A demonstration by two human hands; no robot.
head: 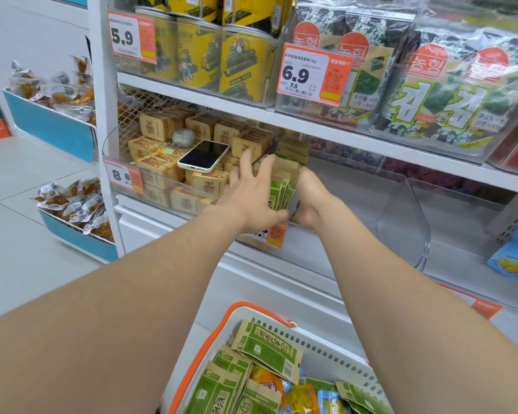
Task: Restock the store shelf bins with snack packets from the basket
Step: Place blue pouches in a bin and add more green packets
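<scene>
A row of green-and-tan snack packets (281, 186) stands upright in a clear shelf bin (356, 210) on the middle shelf. My left hand (248, 198) lies flat against the left side of the row, fingers straight and spread. My right hand (308, 198) grips the right side of the row, fingers curled round the packets. Between the two hands the packets are squeezed together. Below, a white basket with an orange rim (207, 348) holds more green packets (266, 348) plus orange and blue ones.
A phone (204, 155) lies on tan boxed snacks (162, 162) in the bin to the left. Above are yellow cans (198, 55) and seaweed packs (431, 94). An empty clear bin (461, 222) sits right. Blue floor bins (57, 127) stand at left.
</scene>
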